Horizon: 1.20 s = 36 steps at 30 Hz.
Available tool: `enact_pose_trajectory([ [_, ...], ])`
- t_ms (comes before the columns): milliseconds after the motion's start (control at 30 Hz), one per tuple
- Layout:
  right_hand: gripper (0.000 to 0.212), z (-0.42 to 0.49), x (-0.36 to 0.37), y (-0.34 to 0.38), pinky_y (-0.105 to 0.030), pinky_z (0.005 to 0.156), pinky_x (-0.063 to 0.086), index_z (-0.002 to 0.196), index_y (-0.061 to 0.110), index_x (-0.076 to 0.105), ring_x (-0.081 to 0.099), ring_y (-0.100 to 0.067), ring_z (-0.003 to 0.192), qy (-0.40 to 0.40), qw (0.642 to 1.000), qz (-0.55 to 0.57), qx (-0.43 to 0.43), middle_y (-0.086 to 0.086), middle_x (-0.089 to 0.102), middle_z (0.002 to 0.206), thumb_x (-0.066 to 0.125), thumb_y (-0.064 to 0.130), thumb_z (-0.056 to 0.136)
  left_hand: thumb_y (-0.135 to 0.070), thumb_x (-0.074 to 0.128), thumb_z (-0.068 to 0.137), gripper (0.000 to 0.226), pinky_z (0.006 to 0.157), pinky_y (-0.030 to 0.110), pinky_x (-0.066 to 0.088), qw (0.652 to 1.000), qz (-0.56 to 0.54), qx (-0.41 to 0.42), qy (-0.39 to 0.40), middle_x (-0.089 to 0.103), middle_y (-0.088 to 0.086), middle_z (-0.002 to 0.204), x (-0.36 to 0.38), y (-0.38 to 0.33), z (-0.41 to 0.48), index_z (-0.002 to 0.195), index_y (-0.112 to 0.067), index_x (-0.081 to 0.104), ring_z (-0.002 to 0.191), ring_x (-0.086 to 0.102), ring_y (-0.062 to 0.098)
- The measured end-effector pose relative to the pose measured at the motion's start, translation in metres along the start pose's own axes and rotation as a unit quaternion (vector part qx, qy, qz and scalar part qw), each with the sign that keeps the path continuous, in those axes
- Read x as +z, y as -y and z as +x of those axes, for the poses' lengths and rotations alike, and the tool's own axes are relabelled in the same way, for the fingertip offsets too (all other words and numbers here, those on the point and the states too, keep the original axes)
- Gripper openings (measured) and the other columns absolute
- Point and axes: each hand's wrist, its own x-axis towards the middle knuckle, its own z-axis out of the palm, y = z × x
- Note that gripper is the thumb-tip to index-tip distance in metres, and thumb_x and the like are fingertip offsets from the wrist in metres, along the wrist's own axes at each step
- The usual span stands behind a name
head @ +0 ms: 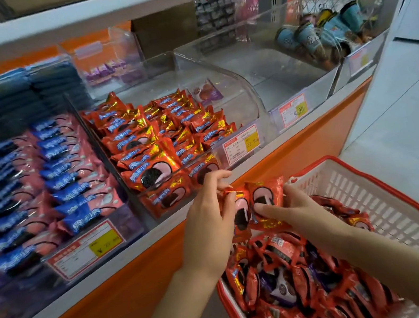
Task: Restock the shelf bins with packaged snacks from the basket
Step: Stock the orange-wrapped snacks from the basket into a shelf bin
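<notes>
A red-rimmed white basket [394, 199] at the lower right holds many red snack packets [303, 282], with a few purple ones among them. Above its near-left corner my left hand [207, 215] and my right hand [292, 206] together grip two red cookie packets [255, 204], held side by side just below the shelf's front edge. Straight ahead, the clear bin of red cookie packets [154, 140] is filled with rows of the same snack. One purple packet [206, 92] lies at the back right of that bin.
A bin of pink and blue cookie packets [38, 178] stands to the left. An empty clear bin [271, 69] sits to the right, then a bin with blue cone snacks [320, 32]. Price tags [242, 143] line the bin fronts. The orange shelf base [139, 277] runs below.
</notes>
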Motion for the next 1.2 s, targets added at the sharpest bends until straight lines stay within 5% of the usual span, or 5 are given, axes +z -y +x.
enact_pose_trajectory([
  [267, 0.034, 0.000, 0.025, 0.011, -0.027, 0.072, 0.057, 0.114, 0.009, 0.059, 0.071, -0.021, 0.087, 0.002, 0.999, 0.022, -0.043, -0.007, 0.073, 0.095, 0.070, 0.018, 0.083, -0.026, 0.064, 0.089, 0.035, 0.084, 0.004, 0.043, 0.982, -0.164, -0.092, 0.007, 0.055, -0.026, 0.113, -0.013, -0.010, -0.016, 0.119, -0.033, 0.046, 0.109, 0.049, -0.014],
  [367, 0.037, 0.002, 0.033, 0.017, -0.039, 0.087, 0.055, 0.119, 0.013, 0.056, 0.070, -0.022, 0.094, 0.002, 0.999, 0.031, -0.045, -0.006, 0.072, 0.102, 0.069, 0.017, 0.084, -0.013, 0.071, 0.083, 0.060, 0.092, 0.011, 0.045, 0.967, -0.225, -0.110, 0.039, 0.052, -0.023, 0.127, -0.013, -0.010, -0.027, 0.127, -0.039, 0.039, 0.116, 0.050, -0.010],
  [600, 0.024, 0.003, 0.032, 0.049, -0.040, 0.088, 0.054, 0.117, 0.007, 0.055, 0.068, -0.030, 0.097, 0.046, 0.990, 0.128, -0.022, -0.016, 0.070, 0.105, 0.050, 0.014, 0.095, -0.001, 0.070, 0.081, 0.055, 0.082, -0.001, 0.038, 0.993, -0.092, -0.002, -0.069, 0.048, -0.021, 0.114, -0.048, -0.009, -0.013, 0.116, -0.039, 0.051, 0.108, 0.046, -0.018],
  [1000, 0.044, 0.018, 0.026, 0.101, -0.026, 0.079, 0.057, 0.113, 0.006, 0.057, 0.069, -0.024, 0.099, 0.054, 0.990, 0.062, -0.114, -0.013, 0.070, 0.107, 0.069, 0.017, 0.072, -0.001, 0.068, 0.081, 0.040, 0.069, 0.005, 0.045, 0.980, -0.066, 0.053, -0.182, 0.060, -0.021, 0.096, -0.125, -0.012, 0.043, 0.100, -0.033, 0.053, 0.084, 0.061, -0.010],
  [1200, 0.042, 0.058, 0.042, 0.119, -0.026, 0.077, 0.052, 0.113, 0.009, 0.052, 0.069, -0.017, 0.088, -0.082, 0.979, -0.038, -0.183, -0.006, 0.068, 0.100, 0.074, 0.012, 0.077, -0.003, 0.072, 0.078, 0.035, 0.078, 0.017, 0.047, 0.962, -0.016, 0.063, -0.264, 0.057, -0.021, 0.092, -0.155, 0.023, 0.079, 0.099, -0.024, 0.052, 0.082, 0.057, -0.009],
])
